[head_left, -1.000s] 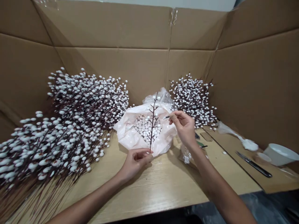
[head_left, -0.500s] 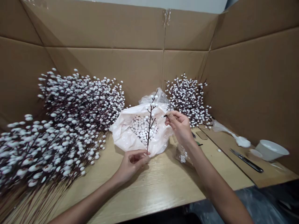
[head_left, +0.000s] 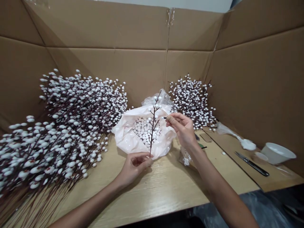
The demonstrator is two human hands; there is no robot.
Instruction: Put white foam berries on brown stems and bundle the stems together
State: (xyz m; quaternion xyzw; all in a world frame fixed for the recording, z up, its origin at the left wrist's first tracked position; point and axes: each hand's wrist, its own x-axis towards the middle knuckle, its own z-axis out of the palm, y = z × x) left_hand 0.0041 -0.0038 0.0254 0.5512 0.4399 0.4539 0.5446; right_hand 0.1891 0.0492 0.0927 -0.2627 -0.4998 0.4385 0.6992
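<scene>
My left hand (head_left: 136,166) is closed, pinching the lower end of a dark brown artificial berry branch (head_left: 153,128), which stands nearly upright. A few white berries sit near the branch's top; several of its lower twigs look bare. My right hand (head_left: 181,126) is closed on a thin dark stick with a white tip (head_left: 164,117), pointing left at the middle of the branch. Whether the tip touches a twig I cannot tell. Behind the branch lies an open white plastic bag (head_left: 124,136) filled with loose white berries (head_left: 142,128).
Finished-looking berry branches (head_left: 83,101) are heaped on the left, with a smaller bunch (head_left: 191,98) at back right. On the right lie a utility knife (head_left: 253,164), a white-coated spoon (head_left: 248,144) and a white plastic cup (head_left: 277,153). Cardboard walls (head_left: 106,28) surround the table (head_left: 152,196).
My right hand has moved the stick's white tip slightly left, closer to the branch. My left hand keeps its hold on the stem.
</scene>
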